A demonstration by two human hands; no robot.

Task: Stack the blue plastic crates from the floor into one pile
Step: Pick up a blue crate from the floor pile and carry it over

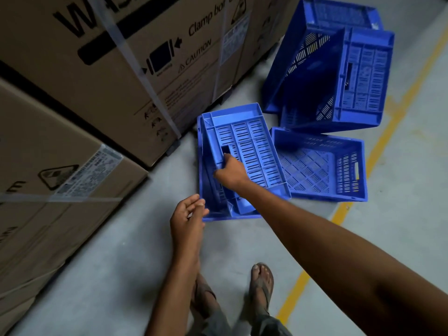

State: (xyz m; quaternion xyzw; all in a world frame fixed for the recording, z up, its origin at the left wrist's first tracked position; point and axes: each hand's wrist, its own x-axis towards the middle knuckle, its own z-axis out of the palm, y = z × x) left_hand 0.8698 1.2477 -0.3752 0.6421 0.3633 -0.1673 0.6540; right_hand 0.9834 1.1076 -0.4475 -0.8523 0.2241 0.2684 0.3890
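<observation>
Head view — right hand (230,174) grips a tilted blue crate (257,144); left hand (188,214) loose, empty — carton (109,93) reads "CAUTION".

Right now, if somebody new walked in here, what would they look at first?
The bright blue slotted plastic crates on the grey floor catch the eye first. The most striking is the tilted blue crate in the middle, which the right hand holds by its handle slot. On the left loom huge brown cardboard boxes, and a yellow floor line runs along the right.
</observation>
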